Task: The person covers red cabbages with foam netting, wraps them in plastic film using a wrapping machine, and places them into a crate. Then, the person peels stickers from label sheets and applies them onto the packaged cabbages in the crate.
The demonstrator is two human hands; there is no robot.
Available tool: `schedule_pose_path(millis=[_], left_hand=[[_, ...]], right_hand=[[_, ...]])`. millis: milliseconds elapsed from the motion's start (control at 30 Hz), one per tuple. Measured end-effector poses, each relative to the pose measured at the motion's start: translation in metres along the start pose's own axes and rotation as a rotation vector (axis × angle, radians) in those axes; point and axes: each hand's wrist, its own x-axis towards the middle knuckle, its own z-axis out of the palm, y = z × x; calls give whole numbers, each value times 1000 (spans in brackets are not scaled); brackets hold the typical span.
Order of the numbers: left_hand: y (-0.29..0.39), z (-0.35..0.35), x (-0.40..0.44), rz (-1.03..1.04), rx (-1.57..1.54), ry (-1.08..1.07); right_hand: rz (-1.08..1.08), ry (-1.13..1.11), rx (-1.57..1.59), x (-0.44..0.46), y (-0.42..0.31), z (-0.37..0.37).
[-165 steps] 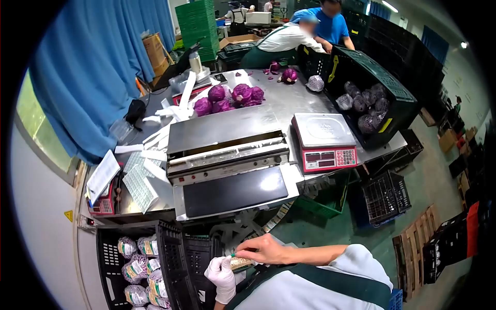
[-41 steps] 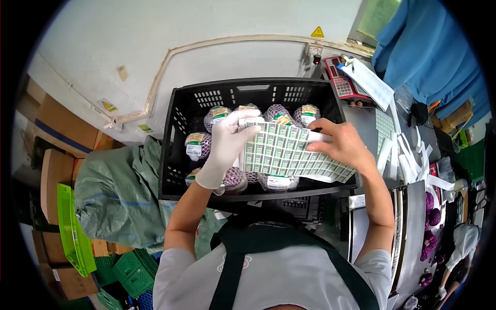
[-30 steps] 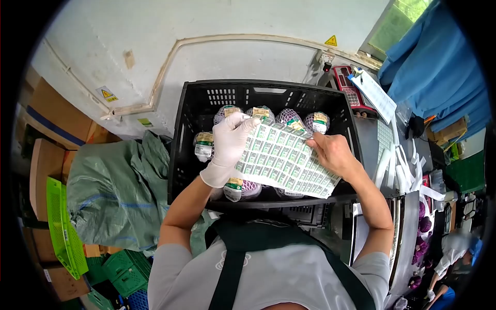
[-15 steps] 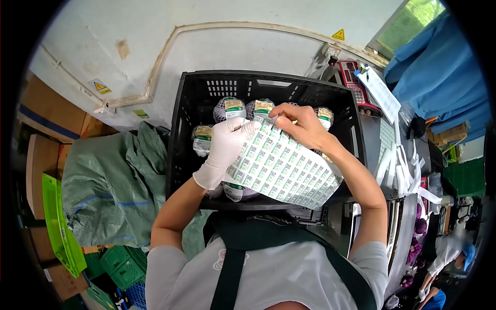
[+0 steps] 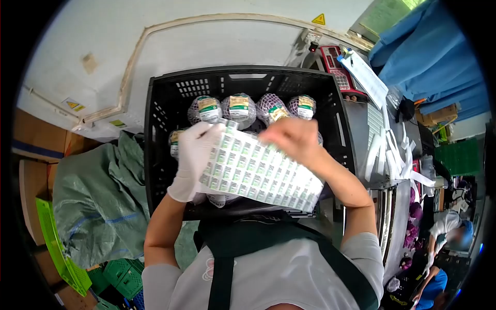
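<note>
My left hand (image 5: pixel 194 155), in a white glove, pinches the upper left corner of a sheet of small green-and-white stickers (image 5: pixel 253 170). The sheet slants down to the right across the front of a black plastic crate (image 5: pixel 343 150). My bare right hand (image 5: pixel 297 139) is over the sheet's upper edge; motion blurs its fingers, so their grip is unclear. Inside the crate sit several round items in foam nets, among them one with a green-and-white label (image 5: pixel 239 109) and another at the back right (image 5: pixel 302 107). The sheet and my hands hide part of the crate's contents.
A green woven sack (image 5: pixel 98 201) lies left of the crate, beside a bright green basket (image 5: pixel 59 248). To the right are a red scale (image 5: pixel 336 67), a clipboard (image 5: pixel 366 77) and white strips (image 5: pixel 385 150). Another person (image 5: pixel 439 237) works at far right.
My right hand has moved from its pinch at the sheet's top edge, rightward relative to the crate, and is blurred. My left hand still holds the sheet. The whole view has shifted.
</note>
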Motion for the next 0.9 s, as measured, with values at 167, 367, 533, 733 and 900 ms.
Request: schedule_pose_path(millis=[167,367,533,733,900], left_hand=[[-1,-38,22,159,77,301],[23,-67,28,182,-472,527],[21,-74,31,166,-686,519],[17,-77,33,153,-611,564],[18,-71,33,149,-607,545]], right_hand=[[848,283,-251,-36,156,-47],[969,222,-433,-78,215,-47],[1017,213,-460,-83,231,-38],[1098,212,-458,-86,236,-35],[1018,183,-604,-94,245,-26]])
